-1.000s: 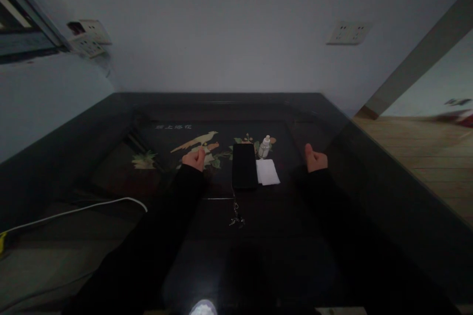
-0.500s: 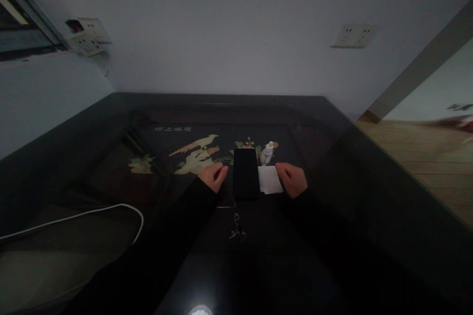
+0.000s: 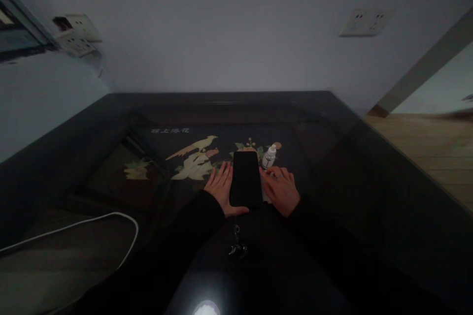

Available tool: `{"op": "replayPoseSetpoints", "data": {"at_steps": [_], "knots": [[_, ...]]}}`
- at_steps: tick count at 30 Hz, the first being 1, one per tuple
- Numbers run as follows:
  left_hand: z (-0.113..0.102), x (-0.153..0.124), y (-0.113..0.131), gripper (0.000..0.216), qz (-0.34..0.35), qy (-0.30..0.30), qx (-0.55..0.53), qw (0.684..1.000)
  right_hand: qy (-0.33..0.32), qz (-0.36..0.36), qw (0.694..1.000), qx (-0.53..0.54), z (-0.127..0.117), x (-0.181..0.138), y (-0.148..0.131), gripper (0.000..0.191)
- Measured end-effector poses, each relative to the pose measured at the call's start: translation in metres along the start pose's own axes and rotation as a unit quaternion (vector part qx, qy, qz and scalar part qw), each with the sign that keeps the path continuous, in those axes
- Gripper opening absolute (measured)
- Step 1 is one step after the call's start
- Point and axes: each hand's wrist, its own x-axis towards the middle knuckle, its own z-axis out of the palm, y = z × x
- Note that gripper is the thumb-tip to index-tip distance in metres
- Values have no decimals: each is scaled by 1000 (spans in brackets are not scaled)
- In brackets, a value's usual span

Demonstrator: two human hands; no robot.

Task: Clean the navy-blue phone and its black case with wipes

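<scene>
A black smartphone (image 3: 246, 179) lies flat on the dark glossy table, its screen dark. My left hand (image 3: 221, 189) is spread against its left side, fingers pointing away from me and thumb reaching along the near edge. At the phone's right edge rests my right hand (image 3: 281, 190), index finger stretched to the edge and the other fingers loosely bent. Under it, a white paper or cloth square (image 3: 266, 198) is mostly covered. Just beyond stands a small white dropper bottle (image 3: 269, 156). A metal charm (image 3: 237, 246) on a short chain lies nearer to me.
The table (image 3: 218, 101) has a bird-and-flower print (image 3: 195, 157) and meets the wall. A white cable (image 3: 92, 219) curves at the left. Wall sockets (image 3: 365, 22) sit at the right, with more sockets (image 3: 79, 34) at the left.
Both hands have come in from the sides to the phone and opened from loosely closed shapes. My right hand now covers most of the white square.
</scene>
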Motion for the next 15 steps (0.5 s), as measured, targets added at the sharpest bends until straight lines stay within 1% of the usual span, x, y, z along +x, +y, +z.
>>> {"op": "replayPoseSetpoints", "data": {"at_steps": [5,15], "knots": [[-3,1,0,122,11,-30,-5,999,-5,-4,1000,9,1,1,3,42],[-4,2,3,122,-13,-25,-11,1000,12,4,1000,-22,6,0,4,39]]}}
